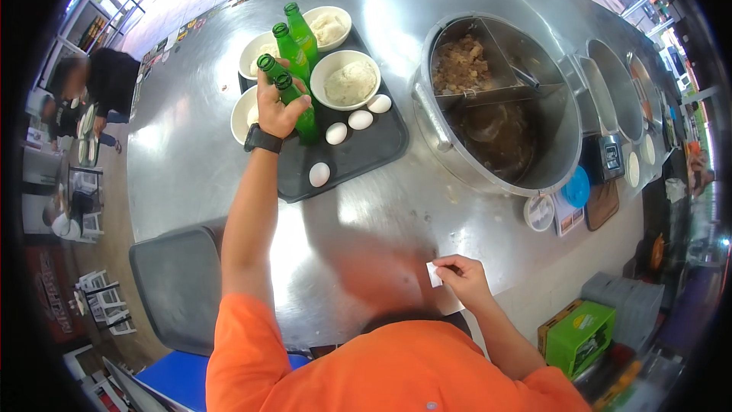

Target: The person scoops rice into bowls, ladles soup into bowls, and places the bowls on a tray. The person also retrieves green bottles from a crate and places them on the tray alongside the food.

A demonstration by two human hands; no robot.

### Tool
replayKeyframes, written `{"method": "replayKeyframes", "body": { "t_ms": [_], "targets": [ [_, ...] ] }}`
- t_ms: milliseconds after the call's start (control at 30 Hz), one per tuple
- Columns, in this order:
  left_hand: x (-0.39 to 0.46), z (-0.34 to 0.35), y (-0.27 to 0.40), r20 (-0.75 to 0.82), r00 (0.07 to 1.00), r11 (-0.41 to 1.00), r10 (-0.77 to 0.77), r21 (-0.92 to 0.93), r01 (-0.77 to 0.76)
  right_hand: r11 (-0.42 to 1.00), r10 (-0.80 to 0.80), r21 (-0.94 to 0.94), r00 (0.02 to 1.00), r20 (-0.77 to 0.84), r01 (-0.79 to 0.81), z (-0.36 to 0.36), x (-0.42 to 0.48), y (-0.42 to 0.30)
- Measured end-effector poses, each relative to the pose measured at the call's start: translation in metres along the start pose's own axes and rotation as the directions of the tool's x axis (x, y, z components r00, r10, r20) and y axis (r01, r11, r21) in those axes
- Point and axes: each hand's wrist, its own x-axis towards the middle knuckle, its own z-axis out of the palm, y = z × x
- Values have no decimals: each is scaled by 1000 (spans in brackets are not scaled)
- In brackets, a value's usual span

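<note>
My left hand (278, 104), with a black watch at the wrist, is closed around green glass bottles (306, 120) on a dark tray (366, 151); the exact grip is partly hidden. More green bottles (299, 34) stand just behind. White bowls of rice (350, 81) sit around the bottles. Several white eggs (336, 133) lie on the tray's near side. Near the table's front edge, my right hand (464, 279) pinches a small white paper slip (434, 274) between thumb and fingers.
A large round divided metal pot (496, 103) holds chunky food and dark broth, with further pots beyond it. A blue lid (575, 187) and a small white tub (538, 213) are by the near right edge. An empty-looking dark tray (174, 289) lies at left. People are at far left.
</note>
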Motion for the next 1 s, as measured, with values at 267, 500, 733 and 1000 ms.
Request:
{"method": "replayKeyframes", "body": {
  "t_ms": [267,500,733,1000],
  "targets": [
    [-6,-6,21,-31,996,969,85,237,-75,993,30,114,999,-24,-27,-1,-37,20],
    [-26,16,8,-264,957,915,122,403,-6,989,0,147,997,-72,11,-22,-73,20],
    [-58,12,12,-345,937,959,-62,240,152,982,-32,179,987,-157,60,-78,-121,42],
    [-207,153,167,-430,881,563,195,785,258,953,-188,155,912,-364,259,-219,-203,119]
  ]
}}
